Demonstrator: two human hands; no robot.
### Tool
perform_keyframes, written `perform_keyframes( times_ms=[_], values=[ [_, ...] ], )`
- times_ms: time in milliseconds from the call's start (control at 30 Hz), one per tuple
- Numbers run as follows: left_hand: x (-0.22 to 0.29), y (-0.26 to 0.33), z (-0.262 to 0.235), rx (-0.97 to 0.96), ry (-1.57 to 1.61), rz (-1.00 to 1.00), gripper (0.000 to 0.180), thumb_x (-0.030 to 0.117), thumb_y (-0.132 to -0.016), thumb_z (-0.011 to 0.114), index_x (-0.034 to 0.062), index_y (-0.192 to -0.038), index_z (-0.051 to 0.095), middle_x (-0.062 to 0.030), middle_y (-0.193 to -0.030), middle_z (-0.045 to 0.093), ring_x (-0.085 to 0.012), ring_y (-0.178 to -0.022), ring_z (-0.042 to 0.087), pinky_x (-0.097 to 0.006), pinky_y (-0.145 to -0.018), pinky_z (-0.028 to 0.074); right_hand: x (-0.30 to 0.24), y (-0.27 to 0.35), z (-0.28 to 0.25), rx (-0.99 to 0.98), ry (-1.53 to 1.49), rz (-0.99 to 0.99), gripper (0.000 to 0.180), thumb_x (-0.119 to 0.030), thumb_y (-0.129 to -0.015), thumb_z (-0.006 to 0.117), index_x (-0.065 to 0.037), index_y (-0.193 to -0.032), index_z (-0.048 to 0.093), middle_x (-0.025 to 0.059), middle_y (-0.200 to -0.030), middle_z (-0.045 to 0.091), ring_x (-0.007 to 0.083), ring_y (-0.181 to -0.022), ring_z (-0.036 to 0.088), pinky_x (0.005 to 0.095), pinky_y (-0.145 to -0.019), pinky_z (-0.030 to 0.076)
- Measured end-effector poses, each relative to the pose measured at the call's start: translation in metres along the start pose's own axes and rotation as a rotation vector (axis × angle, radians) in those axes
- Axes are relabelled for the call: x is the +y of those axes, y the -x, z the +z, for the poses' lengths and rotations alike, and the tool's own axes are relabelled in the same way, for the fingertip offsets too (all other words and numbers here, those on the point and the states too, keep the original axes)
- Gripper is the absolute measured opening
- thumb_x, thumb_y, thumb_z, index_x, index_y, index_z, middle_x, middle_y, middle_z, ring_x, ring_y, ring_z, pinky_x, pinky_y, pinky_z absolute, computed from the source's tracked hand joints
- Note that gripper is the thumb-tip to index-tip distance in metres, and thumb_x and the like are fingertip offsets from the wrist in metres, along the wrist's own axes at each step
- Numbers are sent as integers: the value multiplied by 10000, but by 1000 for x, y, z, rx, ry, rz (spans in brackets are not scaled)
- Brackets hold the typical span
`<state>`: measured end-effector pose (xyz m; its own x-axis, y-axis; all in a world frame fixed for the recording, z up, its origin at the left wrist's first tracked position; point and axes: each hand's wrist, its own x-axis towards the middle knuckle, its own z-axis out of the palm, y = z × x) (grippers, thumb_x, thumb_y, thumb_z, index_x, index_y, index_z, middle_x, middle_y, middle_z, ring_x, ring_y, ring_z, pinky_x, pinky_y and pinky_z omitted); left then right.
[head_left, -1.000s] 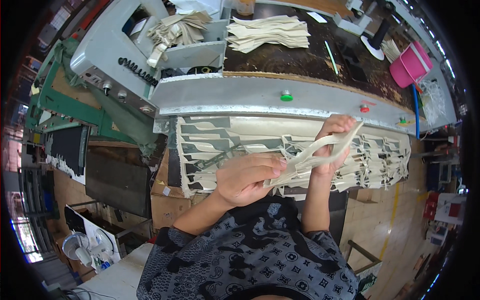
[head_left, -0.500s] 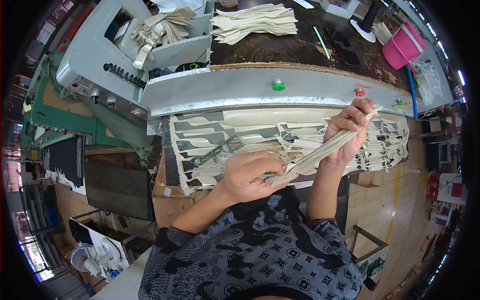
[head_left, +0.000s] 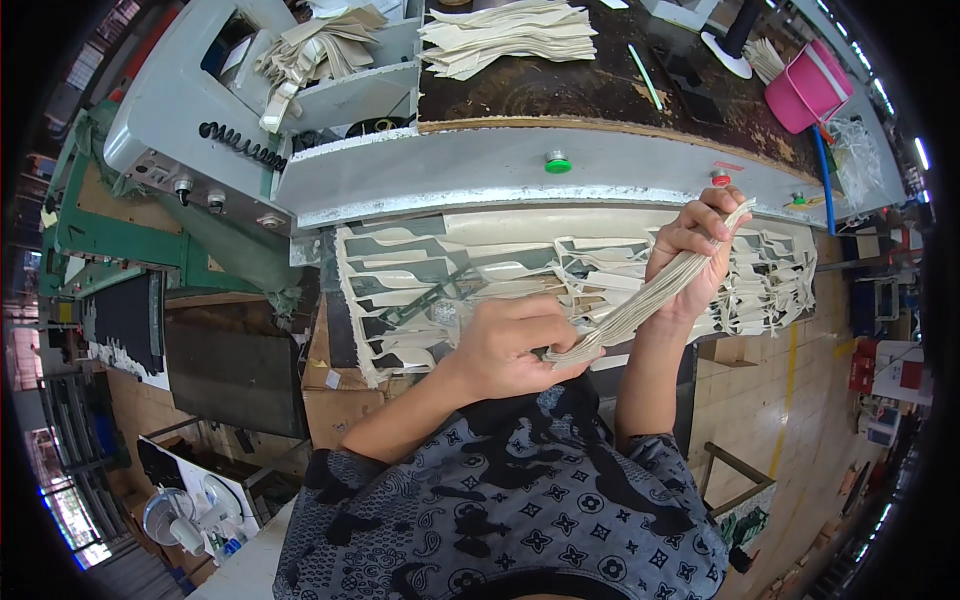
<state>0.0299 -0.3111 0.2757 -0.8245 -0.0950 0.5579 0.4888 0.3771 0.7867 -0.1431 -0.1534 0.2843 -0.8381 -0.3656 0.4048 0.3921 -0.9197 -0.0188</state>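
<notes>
A stack of thin cream cut pieces [head_left: 640, 308] is held slantwise in front of my chest, its layers showing along the edge. My left hand [head_left: 520, 345] grips the lower end, fingers curled round it. Higher up and to the right, my right hand [head_left: 695, 250] is wrapped round the upper end, whose tip sticks out past the fingers. Beneath both hands lies a cut-out cream sheet [head_left: 400, 280], full of gaps and thin strips. Its middle is partly hidden by my hands and the stack.
Beyond the grey machine beam [head_left: 420, 180], with its green button [head_left: 558, 163] and red button [head_left: 720, 178], a dark worktop [head_left: 500, 100] carries a cream stack [head_left: 510, 38], a pen [head_left: 645, 77] and a pink bucket [head_left: 808, 88]. More cut pieces [head_left: 320, 50] fill a grey tray at left.
The stack has shifted slightly in my hands. My left hand has moved a little to the right, while my right hand keeps its hold at the upper end.
</notes>
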Motion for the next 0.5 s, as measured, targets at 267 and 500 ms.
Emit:
perform_keyframes(
  times_ms=[267,500],
  values=[
    [4,-3,-2,57,161,-4,269,208,-763,970,81,-836,745,-48,-812,726,-163,-645,681,-273,-567,511,-8,3,9,63,-164,-42,290,-311,-1156,469,-55,-1260,555,109,-1169,635,171,-894,653,280,-618,650],
    [4,2,-14,-65,626,-164,315,111,-851,883,-110,-1047,776,-198,-994,756,-218,-867,744,-296,-759,580,-16,6,45,-67,-80,-164,231,-234,-1131,506,-22,-1208,555,175,-1161,642,209,-861,656,276,-515,635]
  ],
)
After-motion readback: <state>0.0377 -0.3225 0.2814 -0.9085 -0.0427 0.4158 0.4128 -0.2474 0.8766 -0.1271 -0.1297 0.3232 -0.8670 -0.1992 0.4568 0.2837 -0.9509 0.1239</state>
